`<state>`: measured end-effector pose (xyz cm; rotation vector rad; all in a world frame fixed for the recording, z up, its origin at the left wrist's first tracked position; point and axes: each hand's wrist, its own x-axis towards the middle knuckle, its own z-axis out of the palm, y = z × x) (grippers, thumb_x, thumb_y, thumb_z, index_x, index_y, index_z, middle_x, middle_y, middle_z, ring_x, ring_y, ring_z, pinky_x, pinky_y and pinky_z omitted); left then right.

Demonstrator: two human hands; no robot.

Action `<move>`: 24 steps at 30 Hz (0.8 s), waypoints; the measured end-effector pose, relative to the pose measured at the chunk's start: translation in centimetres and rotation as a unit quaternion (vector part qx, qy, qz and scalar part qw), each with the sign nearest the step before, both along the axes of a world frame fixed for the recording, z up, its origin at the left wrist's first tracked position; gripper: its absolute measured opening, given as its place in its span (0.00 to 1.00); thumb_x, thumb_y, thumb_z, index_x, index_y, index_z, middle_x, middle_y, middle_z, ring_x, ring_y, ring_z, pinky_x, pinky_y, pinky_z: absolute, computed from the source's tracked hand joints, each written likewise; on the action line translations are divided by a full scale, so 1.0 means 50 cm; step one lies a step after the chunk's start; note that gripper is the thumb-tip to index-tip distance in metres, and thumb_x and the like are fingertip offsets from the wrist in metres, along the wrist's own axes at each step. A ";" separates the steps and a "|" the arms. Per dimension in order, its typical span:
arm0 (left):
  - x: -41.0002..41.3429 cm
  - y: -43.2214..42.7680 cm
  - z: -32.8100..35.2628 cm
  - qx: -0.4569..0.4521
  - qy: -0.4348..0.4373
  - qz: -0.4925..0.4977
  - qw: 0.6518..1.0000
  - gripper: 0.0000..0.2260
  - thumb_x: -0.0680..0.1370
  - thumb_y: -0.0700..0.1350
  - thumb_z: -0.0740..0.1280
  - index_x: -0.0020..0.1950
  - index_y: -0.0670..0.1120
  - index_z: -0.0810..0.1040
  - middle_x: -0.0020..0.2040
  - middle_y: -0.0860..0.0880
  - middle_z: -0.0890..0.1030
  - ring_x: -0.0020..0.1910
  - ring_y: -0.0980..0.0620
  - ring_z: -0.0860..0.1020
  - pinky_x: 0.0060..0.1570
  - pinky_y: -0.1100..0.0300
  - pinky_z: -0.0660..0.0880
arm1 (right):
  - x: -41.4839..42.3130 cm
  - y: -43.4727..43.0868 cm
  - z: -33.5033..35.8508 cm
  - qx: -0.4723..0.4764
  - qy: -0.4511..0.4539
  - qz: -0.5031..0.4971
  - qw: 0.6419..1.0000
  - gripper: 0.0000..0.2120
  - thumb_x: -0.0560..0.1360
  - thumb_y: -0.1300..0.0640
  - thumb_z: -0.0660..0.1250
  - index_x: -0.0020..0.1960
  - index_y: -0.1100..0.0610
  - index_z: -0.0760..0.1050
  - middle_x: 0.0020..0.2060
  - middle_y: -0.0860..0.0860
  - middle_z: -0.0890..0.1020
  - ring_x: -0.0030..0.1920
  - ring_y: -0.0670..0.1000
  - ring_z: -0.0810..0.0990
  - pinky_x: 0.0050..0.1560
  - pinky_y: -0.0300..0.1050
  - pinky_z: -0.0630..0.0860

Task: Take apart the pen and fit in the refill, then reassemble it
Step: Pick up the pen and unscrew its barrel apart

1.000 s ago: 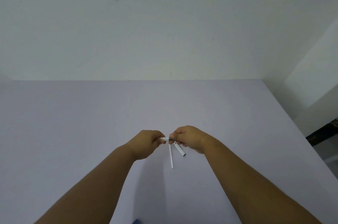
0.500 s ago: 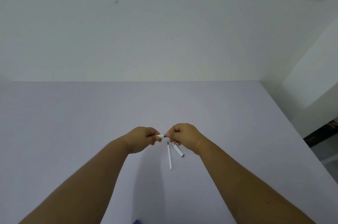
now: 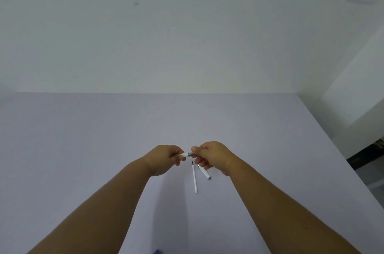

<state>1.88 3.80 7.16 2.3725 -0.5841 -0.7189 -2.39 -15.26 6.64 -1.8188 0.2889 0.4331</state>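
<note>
2 bare hands meet over the middle of a pale lilac table (image 3: 83, 139) in the head view, and between them most of the pen (image 3: 186, 154) is hidden: only a short white stretch with a grey metallic band shows in the gap between the fists, so its full length and either end cannot be made out. The left hand (image 3: 166, 159) is curled around the white end, fingers folded under; the right hand (image 3: 212, 156) pinches the banded end between thumb and forefinger, its other fingers bent down toward the table. Just beneath the hands lie 2 loose parts on the tabletop. A thin white refill (image 3: 194, 178), straight and rod-like with a small dark tip pointing away from the person, rests alone. Just beside it, angled off to the right, lies a thicker white cap (image 3: 204, 172), a smooth tube with a dark end, its far end tucked under the right hand's fingers. A small blue shape (image 3: 157, 251) at the bottom edge is cut off and unreadable. The tabletop is matte and uniform, and the wall (image 3: 187, 25) behind is plain white.
</note>
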 end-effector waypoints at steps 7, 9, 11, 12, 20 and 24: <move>0.001 0.003 -0.001 0.001 -0.009 0.003 1.000 0.10 0.80 0.48 0.58 0.50 0.51 0.79 0.38 0.59 0.77 0.36 0.58 0.72 0.36 0.65 0.69 | -0.002 0.003 0.003 0.001 -0.009 0.005 1.000 0.07 0.73 0.53 0.69 0.46 0.56 0.79 0.38 0.51 0.82 0.38 0.48 0.78 0.40 0.39 0.76; 0.000 0.002 0.000 0.003 -0.012 -0.002 1.000 0.10 0.80 0.48 0.58 0.49 0.52 0.79 0.38 0.59 0.78 0.36 0.58 0.72 0.36 0.65 0.69 | -0.001 0.004 0.004 -0.006 -0.008 -0.001 1.000 0.07 0.75 0.54 0.67 0.44 0.57 0.80 0.36 0.50 0.82 0.35 0.46 0.78 0.39 0.39 0.77; -0.002 0.001 0.000 0.001 -0.010 0.000 1.000 0.10 0.80 0.47 0.58 0.49 0.52 0.79 0.38 0.58 0.78 0.36 0.58 0.72 0.36 0.65 0.69 | -0.003 0.002 0.004 -0.012 -0.028 0.002 1.000 0.02 0.72 0.59 0.68 0.43 0.54 0.79 0.37 0.50 0.81 0.37 0.47 0.77 0.42 0.40 0.76; -0.002 0.000 0.001 0.000 -0.010 0.002 1.000 0.10 0.80 0.47 0.58 0.49 0.51 0.79 0.39 0.58 0.78 0.36 0.58 0.72 0.36 0.65 0.69 | -0.003 0.001 0.002 -0.008 -0.037 0.005 0.999 0.04 0.71 0.61 0.69 0.42 0.53 0.79 0.39 0.50 0.80 0.39 0.48 0.77 0.43 0.41 0.75; -0.006 0.000 0.007 0.007 -0.016 -0.007 1.000 0.10 0.80 0.46 0.58 0.51 0.50 0.79 0.41 0.56 0.79 0.38 0.58 0.73 0.36 0.66 0.68 | -0.010 0.000 0.002 -0.017 -0.032 0.006 0.999 0.01 0.71 0.58 0.70 0.42 0.54 0.79 0.37 0.49 0.81 0.38 0.48 0.77 0.44 0.43 0.76; -0.003 0.000 0.012 0.009 -0.019 -0.003 1.000 0.10 0.80 0.47 0.58 0.51 0.50 0.79 0.40 0.58 0.78 0.38 0.57 0.73 0.36 0.66 0.69 | -0.011 0.001 0.009 0.017 -0.016 -0.005 1.000 0.06 0.72 0.54 0.70 0.47 0.55 0.80 0.39 0.49 0.82 0.39 0.48 0.78 0.43 0.40 0.77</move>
